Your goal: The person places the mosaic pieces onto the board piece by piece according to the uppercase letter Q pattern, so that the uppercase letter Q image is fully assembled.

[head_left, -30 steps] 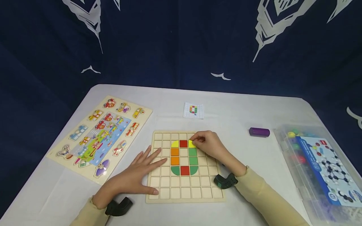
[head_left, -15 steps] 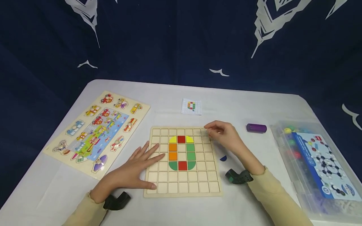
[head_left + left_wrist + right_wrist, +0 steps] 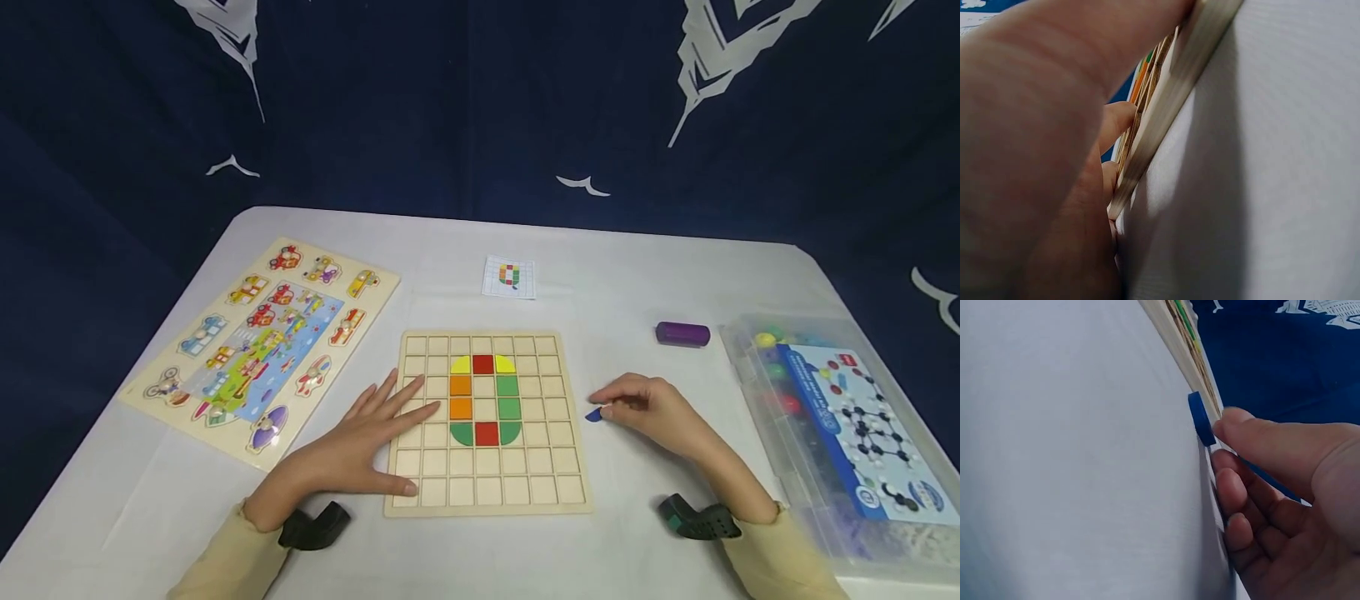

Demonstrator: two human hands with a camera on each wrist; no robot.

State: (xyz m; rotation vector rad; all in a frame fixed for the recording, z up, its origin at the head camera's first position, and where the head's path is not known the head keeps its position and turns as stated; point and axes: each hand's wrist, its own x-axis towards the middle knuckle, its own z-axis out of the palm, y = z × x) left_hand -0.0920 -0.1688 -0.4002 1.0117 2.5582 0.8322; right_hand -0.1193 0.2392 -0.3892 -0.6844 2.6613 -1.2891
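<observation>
My left hand [image 3: 367, 450] lies spread on the left side of a wooden grid board [image 3: 487, 492], fingertips on its squares and thumb near the front left corner. In the left wrist view, the thumb reaches over the board's edge [image 3: 1175, 94]. Beside the board on the right, my right hand [image 3: 652, 412] has thumb and forefinger at a small blue piece with a curved edge [image 3: 594, 414], pinching its end close over the cloth. The right wrist view shows the blue piece [image 3: 1200, 419] at the thumb tip. Red, yellow, orange and green tiles [image 3: 485, 433] form a ring on the board.
A small pattern card [image 3: 509, 277] lies behind the board. A picture peg puzzle [image 3: 262, 350] is at the left. To the right are a purple cylinder [image 3: 682, 334] and a clear plastic box [image 3: 802, 533] with a blue leaflet [image 3: 862, 425].
My right hand has left the upper right yellow tile and moved right and toward me, to the blue piece beside the board. The left hand stays on the board.
</observation>
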